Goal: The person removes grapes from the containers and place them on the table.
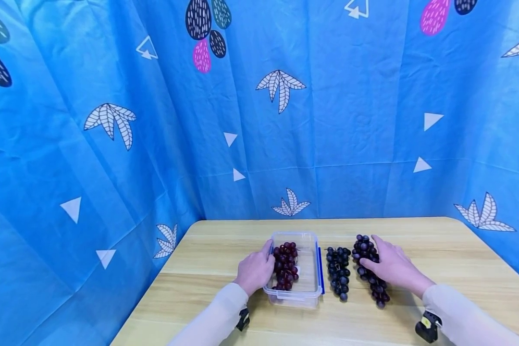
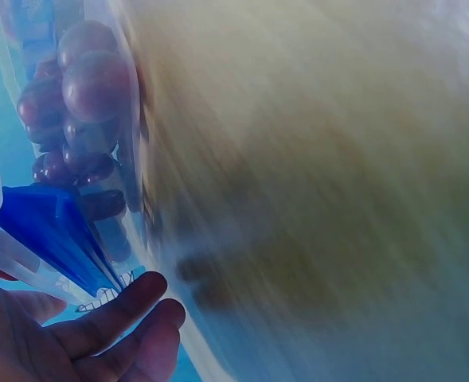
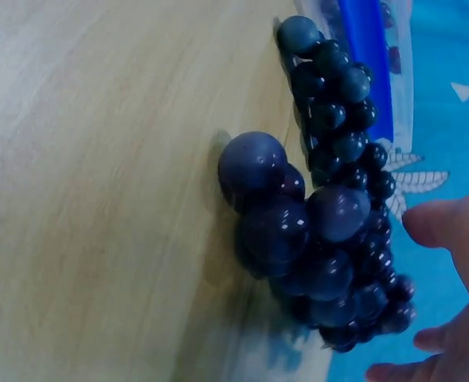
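Note:
My left hand (image 1: 254, 270) holds the left rim of a clear plastic food container (image 1: 309, 294), its fingers (image 2: 130, 310) beside a blue latch flap (image 2: 51, 231). A bunch of dark red grapes (image 1: 285, 266) lies inside, along the left wall. My right hand (image 1: 391, 265) reaches over a bunch of purple-black grapes (image 1: 364, 252), thumb and fingers spread on either side of it. In the right wrist view a gap shows between the fingertips and these grapes (image 3: 298, 239). A second dark bunch, blue-black grapes (image 1: 339, 276), lies between that bunch and the container.
Everything lies on a light wood-grain table (image 1: 225, 235). A blue patterned curtain (image 1: 350, 120) hangs behind it and along both sides. Another blue latch flap (image 1: 321, 270) hangs off the container's right side, close to the blue-black grapes.

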Available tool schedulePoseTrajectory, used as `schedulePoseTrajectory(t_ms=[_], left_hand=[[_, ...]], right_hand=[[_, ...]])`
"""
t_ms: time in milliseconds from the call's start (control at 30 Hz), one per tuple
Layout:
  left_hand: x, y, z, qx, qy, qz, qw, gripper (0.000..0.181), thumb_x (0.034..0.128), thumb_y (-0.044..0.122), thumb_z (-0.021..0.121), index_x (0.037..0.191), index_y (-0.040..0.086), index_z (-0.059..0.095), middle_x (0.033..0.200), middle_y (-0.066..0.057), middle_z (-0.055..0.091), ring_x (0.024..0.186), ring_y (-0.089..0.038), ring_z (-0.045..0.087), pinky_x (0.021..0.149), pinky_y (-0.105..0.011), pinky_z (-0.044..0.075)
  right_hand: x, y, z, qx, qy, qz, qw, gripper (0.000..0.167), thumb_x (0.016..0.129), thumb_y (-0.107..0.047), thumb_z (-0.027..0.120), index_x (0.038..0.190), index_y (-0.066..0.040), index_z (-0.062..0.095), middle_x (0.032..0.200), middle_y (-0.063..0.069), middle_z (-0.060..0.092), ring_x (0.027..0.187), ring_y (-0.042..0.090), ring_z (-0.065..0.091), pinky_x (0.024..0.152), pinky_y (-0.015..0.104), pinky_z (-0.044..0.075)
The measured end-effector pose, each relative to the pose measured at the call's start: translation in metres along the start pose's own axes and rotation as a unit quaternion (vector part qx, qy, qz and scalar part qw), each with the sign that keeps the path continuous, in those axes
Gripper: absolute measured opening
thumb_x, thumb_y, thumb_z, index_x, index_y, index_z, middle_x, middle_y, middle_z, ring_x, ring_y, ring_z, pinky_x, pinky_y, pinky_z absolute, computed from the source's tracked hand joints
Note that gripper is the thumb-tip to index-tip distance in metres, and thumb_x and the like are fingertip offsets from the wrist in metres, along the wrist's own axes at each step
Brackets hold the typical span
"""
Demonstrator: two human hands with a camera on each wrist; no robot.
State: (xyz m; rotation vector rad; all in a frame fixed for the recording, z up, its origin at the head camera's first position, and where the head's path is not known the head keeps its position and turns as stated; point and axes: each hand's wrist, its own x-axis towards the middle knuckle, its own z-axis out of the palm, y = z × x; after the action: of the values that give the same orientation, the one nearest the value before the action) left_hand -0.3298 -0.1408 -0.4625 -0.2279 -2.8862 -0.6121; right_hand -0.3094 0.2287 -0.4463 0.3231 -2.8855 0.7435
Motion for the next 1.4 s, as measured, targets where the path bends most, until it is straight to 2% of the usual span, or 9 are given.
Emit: schedulePoseTrajectory(t_ms=[67,167,367,600,667,867,1167,1400], left_hand=[[0.000,0.000,-0.001,0.000,-0.001,0.001,1.0000,0.054,0.1044,0.034,0.039,0.157,0.024,0.037,0.112,-0.017,0.072,0.068,-0.022,0.060,0.056,-0.038,0.046],[0.001,0.001,-0.002,0.002,0.002,0.004,1.0000,0.053,0.1045,0.034,0.039,0.157,0.023,0.038,0.111,-0.017,0.072,0.067,-0.021,0.058,0.055,-0.038,0.045],[0.000,-0.001,-0.002,-0.005,-0.008,-0.004,0.9999,0.054,0.1050,0.034,0.038,0.158,0.024,0.035,0.092,-0.012,0.069,0.060,-0.019,0.054,0.051,-0.035,0.042],[0.000,-0.001,-0.003,-0.002,-0.006,-0.001,1.0000,0.054,0.1047,0.034,0.039,0.158,0.023,0.036,0.089,-0.011,0.069,0.062,-0.020,0.056,0.051,-0.036,0.042],[0.001,-0.001,-0.003,-0.005,-0.013,-0.004,0.9999,0.055,0.1051,0.035,0.038,0.159,0.024,0.034,0.082,-0.009,0.066,0.059,-0.019,0.053,0.050,-0.035,0.042],[0.001,0.001,-0.004,-0.003,-0.007,0.004,1.0000,0.054,0.1046,0.033,0.040,0.158,0.022,0.036,0.084,-0.009,0.067,0.061,-0.018,0.054,0.051,-0.035,0.043],[-0.001,0.000,-0.003,-0.002,-0.003,0.004,1.0000,0.054,0.1041,0.032,0.041,0.157,0.023,0.038,0.088,-0.013,0.070,0.063,-0.021,0.057,0.052,-0.036,0.044],[-0.001,-0.001,0.000,0.008,0.010,0.013,0.9998,0.053,0.1034,0.032,0.042,0.156,0.022,0.040,0.102,-0.018,0.072,0.072,-0.026,0.063,0.055,-0.040,0.047]], right_hand=[[0.000,-0.006,-0.001,-0.019,0.022,-0.010,0.9995,0.088,0.094,-0.043,0.066,0.149,0.015,0.029,0.144,0.042,0.041,0.127,0.063,0.039,0.103,0.073,0.032],[0.003,-0.016,-0.003,-0.028,0.030,-0.021,0.9989,0.085,0.095,-0.041,0.067,0.149,0.013,0.031,0.146,0.039,0.041,0.129,0.062,0.039,0.106,0.072,0.031],[0.008,-0.034,-0.006,-0.035,0.021,-0.035,0.9986,0.076,0.093,-0.034,0.068,0.149,0.008,0.038,0.145,0.037,0.045,0.130,0.059,0.040,0.105,0.071,0.033],[0.013,-0.057,-0.011,-0.030,0.006,-0.069,0.9971,0.058,0.091,-0.026,0.067,0.141,0.001,0.053,0.142,0.028,0.053,0.128,0.053,0.046,0.103,0.068,0.038],[0.015,-0.064,-0.012,-0.026,-0.004,-0.073,0.9970,0.055,0.092,-0.026,0.067,0.140,-0.001,0.055,0.142,0.026,0.054,0.129,0.052,0.047,0.103,0.066,0.039],[0.025,-0.083,-0.010,-0.014,-0.045,-0.076,0.9960,0.054,0.094,-0.027,0.066,0.140,-0.002,0.055,0.143,0.025,0.053,0.133,0.049,0.046,0.107,0.064,0.039],[0.047,-0.112,-0.003,-0.020,-0.075,-0.102,0.9917,0.051,0.094,-0.027,0.067,0.138,-0.004,0.057,0.141,0.022,0.057,0.130,0.044,0.053,0.105,0.058,0.044],[0.059,-0.131,0.004,-0.004,-0.104,-0.104,0.9891,0.049,0.093,-0.025,0.067,0.136,-0.004,0.059,0.138,0.018,0.060,0.122,0.035,0.060,0.102,0.052,0.048]])
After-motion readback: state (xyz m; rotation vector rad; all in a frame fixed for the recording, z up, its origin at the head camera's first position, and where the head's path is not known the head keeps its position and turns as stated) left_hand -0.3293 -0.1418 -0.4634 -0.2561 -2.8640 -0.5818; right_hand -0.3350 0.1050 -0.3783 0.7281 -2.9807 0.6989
